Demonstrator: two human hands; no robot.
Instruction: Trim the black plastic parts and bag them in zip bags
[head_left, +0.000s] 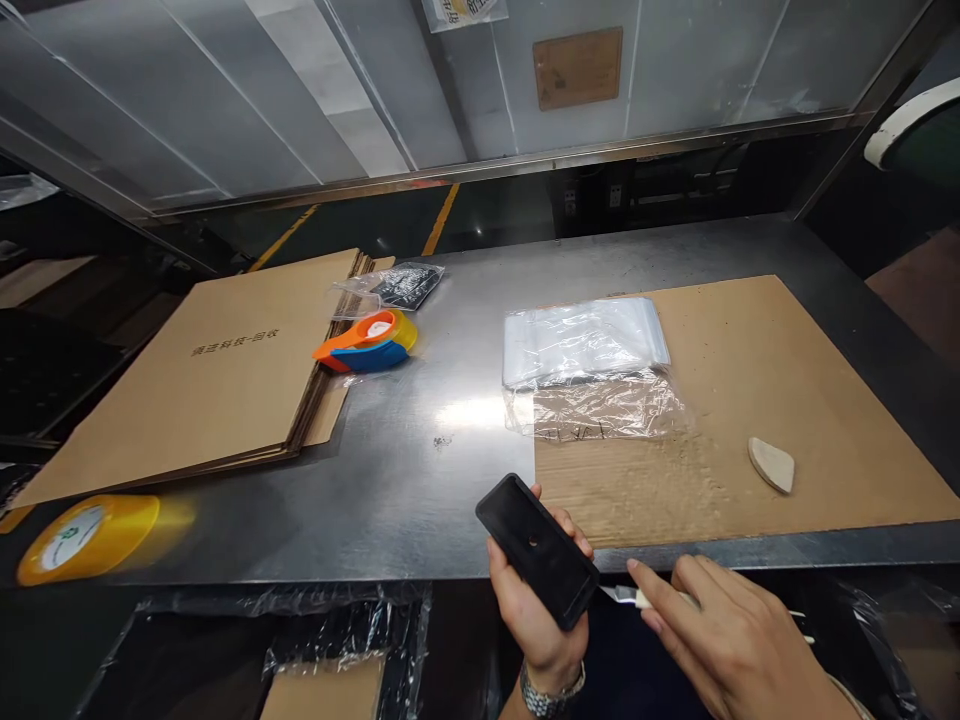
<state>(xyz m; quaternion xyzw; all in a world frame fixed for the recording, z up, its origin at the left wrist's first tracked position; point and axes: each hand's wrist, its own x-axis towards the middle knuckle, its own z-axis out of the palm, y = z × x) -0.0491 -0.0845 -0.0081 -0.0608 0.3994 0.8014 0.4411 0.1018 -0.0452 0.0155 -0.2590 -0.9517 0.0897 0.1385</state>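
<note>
While your left hand (553, 652) is curling around a black rectangular part (541, 562), your right hand (731, 632) is pinching a knife (631, 597) with a white handle between its fingers and thumb. In the head view, you are holding the part at the near edge of the counter (420, 440), tilted, its recessed side and small hole facing up. The blade is pointing left at the part's near right corner; whether it is touching, you cannot tell from this angle. Your left wrist is wearing a metal-banded watch (553, 698).

Beyond your hands, a stack of clear bags (585, 340) is lying partly on a cardboard sheet (772, 390), and a beige wedge (772, 465) is resting on that sheet to the right. On the left, flattened cartons (202, 370) are lying piled, with an orange and blue tape dispenser (367, 342) sitting at their right edge. A yellow tape roll (90, 538) is sitting near left.
</note>
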